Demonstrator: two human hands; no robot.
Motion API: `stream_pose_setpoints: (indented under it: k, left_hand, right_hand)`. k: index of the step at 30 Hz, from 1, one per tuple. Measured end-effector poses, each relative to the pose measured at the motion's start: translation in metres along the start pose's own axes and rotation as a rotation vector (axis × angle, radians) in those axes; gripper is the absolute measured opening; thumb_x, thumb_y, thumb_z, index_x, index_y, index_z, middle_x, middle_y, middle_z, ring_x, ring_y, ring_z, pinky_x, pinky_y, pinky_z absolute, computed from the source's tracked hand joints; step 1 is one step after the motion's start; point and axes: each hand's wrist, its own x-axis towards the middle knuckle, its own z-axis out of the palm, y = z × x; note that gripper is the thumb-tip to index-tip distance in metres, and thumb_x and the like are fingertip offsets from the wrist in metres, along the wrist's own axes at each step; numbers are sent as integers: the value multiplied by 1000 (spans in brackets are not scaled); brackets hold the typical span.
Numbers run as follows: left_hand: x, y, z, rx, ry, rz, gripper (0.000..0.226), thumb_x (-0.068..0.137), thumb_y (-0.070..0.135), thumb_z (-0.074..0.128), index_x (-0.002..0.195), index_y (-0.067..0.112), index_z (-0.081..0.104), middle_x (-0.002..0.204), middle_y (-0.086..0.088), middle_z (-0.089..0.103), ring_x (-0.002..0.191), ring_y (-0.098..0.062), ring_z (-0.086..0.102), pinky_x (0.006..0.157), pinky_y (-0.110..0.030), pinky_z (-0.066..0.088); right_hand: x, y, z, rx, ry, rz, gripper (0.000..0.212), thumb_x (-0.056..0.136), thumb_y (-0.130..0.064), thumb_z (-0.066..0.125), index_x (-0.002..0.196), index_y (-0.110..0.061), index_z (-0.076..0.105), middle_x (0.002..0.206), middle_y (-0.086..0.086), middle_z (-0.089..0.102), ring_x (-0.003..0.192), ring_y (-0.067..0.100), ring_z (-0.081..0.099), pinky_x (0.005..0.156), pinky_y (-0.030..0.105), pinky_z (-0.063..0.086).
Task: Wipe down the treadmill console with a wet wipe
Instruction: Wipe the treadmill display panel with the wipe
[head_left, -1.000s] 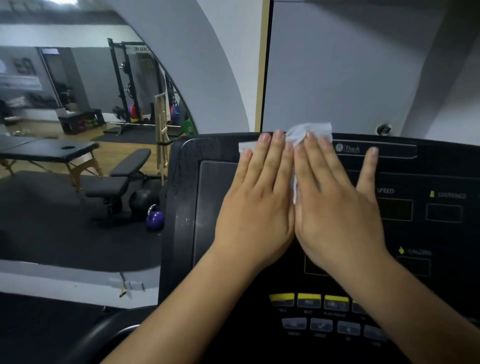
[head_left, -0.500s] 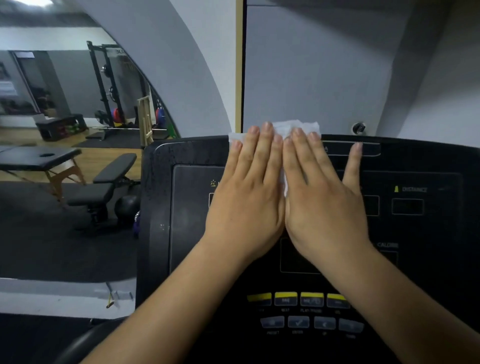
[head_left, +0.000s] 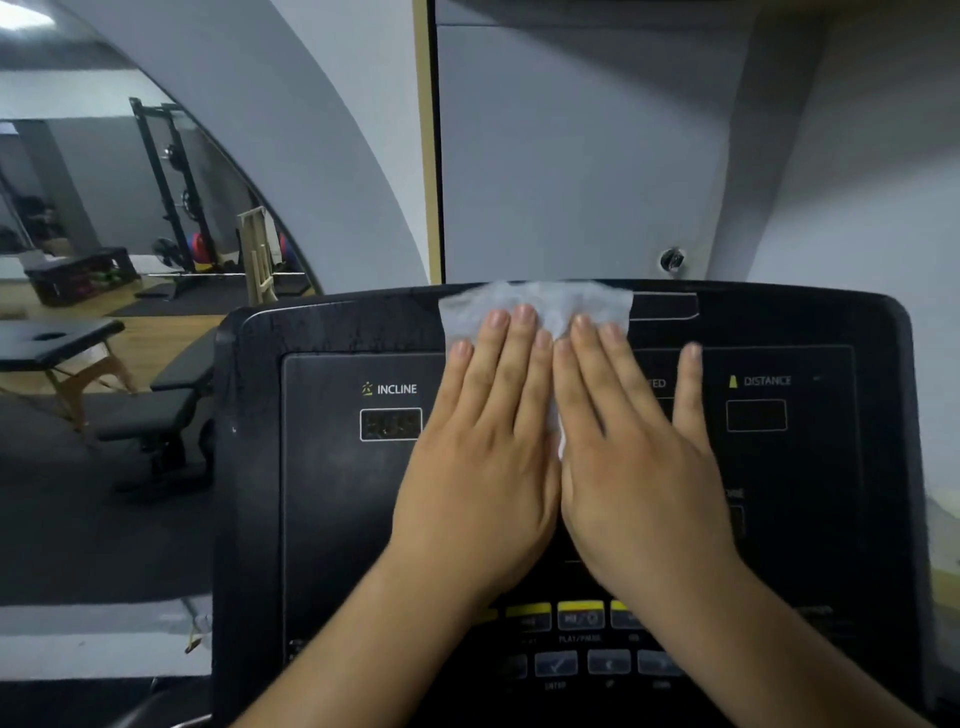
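The left hand (head_left: 483, 467) and the right hand (head_left: 639, 467) are now further to the right on the treadmill console (head_left: 322, 519) than one second ago, and the wet wipe (head_left: 540, 301) is there with them. The INCLINE label (head_left: 389, 388) and its small window (head_left: 390, 424), covered before, now show beside the left hand. More of the wipe shows beyond the fingertips.

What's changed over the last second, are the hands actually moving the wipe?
The left hand and right hand slid the wipe rightward along the console top: the INCLINE label is now uncovered and the right thumb sits closer to DISTANCE. More wipe shows beyond the fingertips. Unchanged: hands flat, side by side, pressing the wipe; nothing gripped or released.
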Motion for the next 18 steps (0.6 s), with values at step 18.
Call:
stream_pose_setpoints:
  k: [18]
  left_hand:
    - [36,26,8,31,18,57,62,99,30,23,152,-2,18,161,-21,12,150,-32,7,121,-48,14]
  right_hand:
    - [8,40,-4,-38,29,28,59,95,-26,30,149,-3,25,157,14,25,146,25,21,114,64,13]
